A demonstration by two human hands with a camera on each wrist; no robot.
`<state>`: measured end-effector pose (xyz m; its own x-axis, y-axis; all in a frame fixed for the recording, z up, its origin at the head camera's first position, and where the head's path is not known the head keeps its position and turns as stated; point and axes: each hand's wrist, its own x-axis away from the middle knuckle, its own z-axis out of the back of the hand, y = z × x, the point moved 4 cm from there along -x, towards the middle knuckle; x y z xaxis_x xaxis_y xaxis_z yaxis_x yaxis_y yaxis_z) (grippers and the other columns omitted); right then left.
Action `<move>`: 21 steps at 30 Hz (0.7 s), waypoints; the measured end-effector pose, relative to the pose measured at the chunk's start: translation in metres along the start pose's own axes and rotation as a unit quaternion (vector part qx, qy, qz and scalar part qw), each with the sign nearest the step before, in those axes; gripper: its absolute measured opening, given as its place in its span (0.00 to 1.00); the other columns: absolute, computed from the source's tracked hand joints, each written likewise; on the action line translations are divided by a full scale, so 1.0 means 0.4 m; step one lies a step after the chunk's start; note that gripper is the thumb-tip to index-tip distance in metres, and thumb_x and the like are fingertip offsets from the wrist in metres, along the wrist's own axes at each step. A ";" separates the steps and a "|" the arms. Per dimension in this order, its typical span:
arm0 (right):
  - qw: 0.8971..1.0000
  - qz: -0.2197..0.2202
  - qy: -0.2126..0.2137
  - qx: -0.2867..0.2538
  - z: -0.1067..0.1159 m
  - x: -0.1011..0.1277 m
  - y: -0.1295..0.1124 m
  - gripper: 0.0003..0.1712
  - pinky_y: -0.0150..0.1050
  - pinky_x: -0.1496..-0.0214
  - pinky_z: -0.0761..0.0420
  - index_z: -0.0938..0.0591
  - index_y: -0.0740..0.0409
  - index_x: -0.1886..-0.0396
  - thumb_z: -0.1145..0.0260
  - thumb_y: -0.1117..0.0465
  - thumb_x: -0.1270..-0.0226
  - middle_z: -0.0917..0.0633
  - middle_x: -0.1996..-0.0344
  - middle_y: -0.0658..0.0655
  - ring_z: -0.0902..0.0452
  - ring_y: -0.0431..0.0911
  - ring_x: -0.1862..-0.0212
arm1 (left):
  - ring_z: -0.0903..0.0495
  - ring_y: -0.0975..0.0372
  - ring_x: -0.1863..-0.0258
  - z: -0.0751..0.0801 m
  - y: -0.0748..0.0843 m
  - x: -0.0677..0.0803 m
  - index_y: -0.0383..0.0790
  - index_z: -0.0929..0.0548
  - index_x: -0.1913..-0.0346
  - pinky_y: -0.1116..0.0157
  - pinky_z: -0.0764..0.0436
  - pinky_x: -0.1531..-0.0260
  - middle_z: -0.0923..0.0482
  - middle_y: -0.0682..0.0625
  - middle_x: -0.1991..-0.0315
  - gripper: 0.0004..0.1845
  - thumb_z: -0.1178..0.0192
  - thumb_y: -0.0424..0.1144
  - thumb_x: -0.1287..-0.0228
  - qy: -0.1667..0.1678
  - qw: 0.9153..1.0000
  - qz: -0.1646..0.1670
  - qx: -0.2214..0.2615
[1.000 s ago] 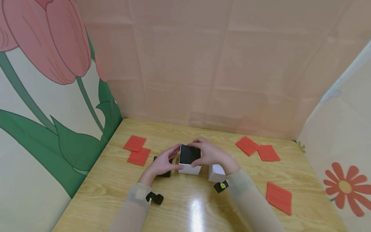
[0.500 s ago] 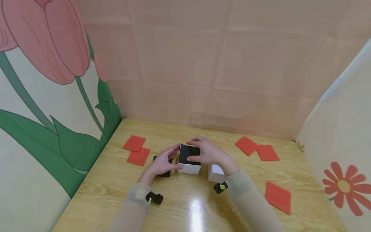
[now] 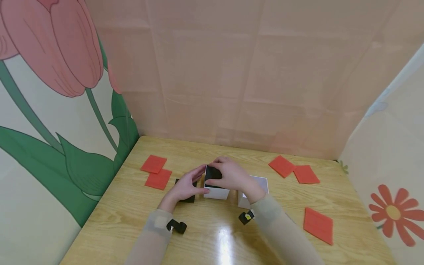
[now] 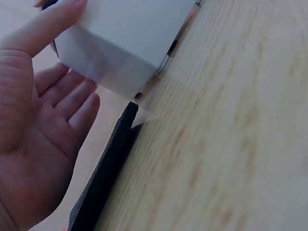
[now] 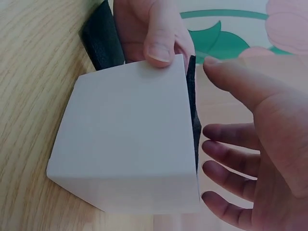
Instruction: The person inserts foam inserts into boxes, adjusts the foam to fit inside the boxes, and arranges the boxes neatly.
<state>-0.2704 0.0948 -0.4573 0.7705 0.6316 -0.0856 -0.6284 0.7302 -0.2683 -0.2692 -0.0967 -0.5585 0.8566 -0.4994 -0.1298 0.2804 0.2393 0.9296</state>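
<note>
A white box (image 3: 216, 193) stands on the table, with a black foam pad (image 3: 212, 177) at its open top. In the right wrist view the foam (image 5: 193, 110) sticks out slightly past the rim. My left hand (image 3: 186, 186) holds the box at its left side, thumb on the near face and fingers round the side and back. My right hand (image 3: 232, 176) is over the top, fingertips at the foam, thumb and fingers spread apart. Whether every fingertip touches it, I cannot tell. Another black foam piece (image 3: 188, 199) lies partly hidden beneath my left hand.
To the right stands a second white box (image 3: 263, 182), open at the top, partly behind my right wrist. Red square sheets lie at the back left (image 3: 154, 163), back right (image 3: 306, 174) and right front (image 3: 318, 225) of the wooden table (image 3: 212, 239).
My right hand shifted its thumb off the near rim onto the foam, then moved left across the top. The second box shows more now. My left hand and the held box stayed put.
</note>
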 end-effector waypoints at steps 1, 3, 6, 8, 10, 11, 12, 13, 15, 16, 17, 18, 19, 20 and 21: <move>1.000 -0.001 0.000 -0.001 0.000 0.000 -0.001 0.42 0.48 0.45 0.16 0.17 0.53 0.29 0.25 0.32 0.34 0.18 0.37 0.57 0.21 0.52 0.41 | 0.39 0.60 0.19 0.000 0.000 0.000 0.46 0.43 0.13 0.57 0.35 0.22 0.40 0.53 0.17 0.53 0.21 0.39 0.35 0.000 1.000 -0.001 0.000; 1.000 -0.002 0.001 -0.001 -0.001 0.001 -0.001 0.43 0.48 0.44 0.16 0.17 0.52 0.29 0.25 0.32 0.35 0.18 0.37 0.57 0.20 0.52 0.42 | 0.39 0.60 0.19 0.000 0.000 0.000 0.46 0.43 0.13 0.56 0.35 0.22 0.40 0.53 0.17 0.54 0.21 0.40 0.35 -0.001 1.000 -0.003 -0.002; 1.000 -0.006 -0.001 -0.002 -0.004 0.001 -0.001 0.43 0.47 0.44 0.16 0.17 0.52 0.29 0.24 0.32 0.36 0.19 0.37 0.57 0.20 0.52 0.42 | 0.39 0.60 0.19 0.001 -0.001 0.000 0.46 0.43 0.13 0.57 0.35 0.22 0.41 0.53 0.17 0.54 0.21 0.42 0.35 -0.002 1.000 -0.003 -0.003; 1.000 -0.008 -0.002 -0.001 -0.006 0.001 0.001 0.43 0.47 0.45 0.15 0.17 0.52 0.29 0.23 0.32 0.36 0.19 0.37 0.57 0.20 0.52 0.43 | 0.39 0.60 0.19 0.001 -0.001 0.000 0.46 0.43 0.13 0.57 0.35 0.22 0.41 0.53 0.17 0.54 0.21 0.43 0.35 -0.003 1.000 -0.002 -0.004; 1.000 -0.010 -0.002 0.003 -0.009 0.001 0.002 0.43 0.47 0.45 0.15 0.17 0.52 0.29 0.23 0.32 0.36 0.19 0.37 0.57 0.20 0.52 0.43 | 0.39 0.60 0.19 0.001 0.000 0.000 0.45 0.43 0.13 0.57 0.35 0.22 0.41 0.53 0.17 0.54 0.21 0.42 0.35 -0.003 1.000 -0.002 -0.003; 1.000 -0.010 -0.003 0.005 -0.010 0.000 0.003 0.43 0.46 0.45 0.15 0.17 0.52 0.29 0.24 0.32 0.36 0.18 0.37 0.57 0.20 0.52 0.43 | 0.39 0.60 0.19 0.001 0.001 0.000 0.45 0.43 0.13 0.57 0.35 0.22 0.41 0.53 0.17 0.54 0.21 0.42 0.35 -0.003 1.000 -0.003 -0.003; 1.000 -0.010 -0.003 0.005 -0.010 0.000 0.002 0.43 0.47 0.46 0.15 0.17 0.52 0.29 0.23 0.33 0.36 0.18 0.38 0.57 0.20 0.52 0.43 | 0.39 0.59 0.19 0.001 0.002 0.000 0.45 0.43 0.13 0.57 0.35 0.22 0.41 0.52 0.16 0.54 0.21 0.42 0.35 -0.004 1.000 -0.003 -0.002; 1.000 -0.010 -0.003 0.005 -0.010 -0.001 0.001 0.43 0.47 0.46 0.15 0.17 0.53 0.29 0.23 0.33 0.36 0.18 0.38 0.57 0.19 0.52 0.43 | 0.39 0.59 0.19 0.001 0.002 0.000 0.45 0.43 0.13 0.56 0.36 0.22 0.41 0.52 0.16 0.54 0.21 0.41 0.35 -0.004 1.000 -0.004 -0.001; 1.000 -0.012 -0.004 0.006 -0.010 -0.003 0.001 0.43 0.47 0.46 0.15 0.17 0.53 0.29 0.23 0.33 0.37 0.18 0.38 0.57 0.19 0.52 0.44 | 0.39 0.58 0.18 0.001 0.004 0.001 0.45 0.43 0.13 0.56 0.36 0.21 0.41 0.51 0.16 0.53 0.21 0.41 0.35 -0.004 1.000 -0.006 -0.001; 1.000 -0.013 -0.004 0.007 -0.010 -0.004 0.001 0.43 0.47 0.46 0.15 0.17 0.53 0.30 0.23 0.33 0.37 0.18 0.38 0.57 0.19 0.51 0.44 | 0.40 0.57 0.18 0.001 0.004 0.001 0.45 0.43 0.13 0.55 0.36 0.21 0.41 0.51 0.16 0.53 0.21 0.41 0.35 -0.004 1.000 -0.008 -0.001; 1.000 -0.014 -0.005 0.008 -0.010 -0.005 0.000 0.43 0.47 0.46 0.15 0.16 0.53 0.30 0.23 0.33 0.37 0.18 0.38 0.57 0.19 0.51 0.44 | 0.40 0.56 0.18 0.001 0.005 0.001 0.45 0.43 0.13 0.55 0.36 0.21 0.41 0.50 0.16 0.53 0.21 0.42 0.34 -0.005 1.000 -0.009 -0.001; 1.000 -0.015 -0.006 0.011 -0.011 -0.006 0.000 0.43 0.46 0.46 0.15 0.16 0.53 0.30 0.23 0.33 0.37 0.18 0.38 0.56 0.19 0.51 0.44 | 0.40 0.56 0.18 0.001 0.006 0.001 0.44 0.43 0.13 0.54 0.36 0.21 0.41 0.49 0.16 0.54 0.21 0.42 0.35 -0.005 1.000 -0.011 0.000; 1.000 -0.017 -0.007 0.015 -0.011 -0.007 0.000 0.43 0.46 0.47 0.15 0.16 0.53 0.30 0.23 0.33 0.37 0.18 0.38 0.56 0.19 0.50 0.45 | 0.40 0.55 0.18 0.001 0.006 0.001 0.44 0.43 0.13 0.53 0.36 0.21 0.41 0.49 0.16 0.54 0.21 0.43 0.35 -0.005 1.000 -0.013 0.001; 1.000 -0.018 -0.007 0.020 -0.012 -0.008 0.000 0.43 0.46 0.47 0.15 0.16 0.53 0.30 0.23 0.33 0.37 0.18 0.39 0.56 0.19 0.50 0.45 | 0.40 0.54 0.18 0.001 0.006 0.002 0.44 0.43 0.13 0.53 0.36 0.21 0.41 0.48 0.16 0.54 0.21 0.43 0.35 -0.005 1.000 -0.013 0.001; 1.000 -0.018 -0.006 0.023 -0.012 -0.009 -0.001 0.43 0.46 0.47 0.15 0.16 0.53 0.31 0.22 0.33 0.37 0.18 0.39 0.56 0.19 0.50 0.46 | 0.40 0.55 0.18 0.001 0.006 0.002 0.44 0.43 0.13 0.53 0.36 0.21 0.41 0.49 0.16 0.54 0.21 0.43 0.35 -0.005 1.000 -0.013 0.002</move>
<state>-0.2724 0.0912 -0.4615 0.7920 0.6071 -0.0641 -0.6039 0.7639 -0.2273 -0.2681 -0.0966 -0.5563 0.8443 -0.5143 -0.1505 0.3011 0.2229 0.9272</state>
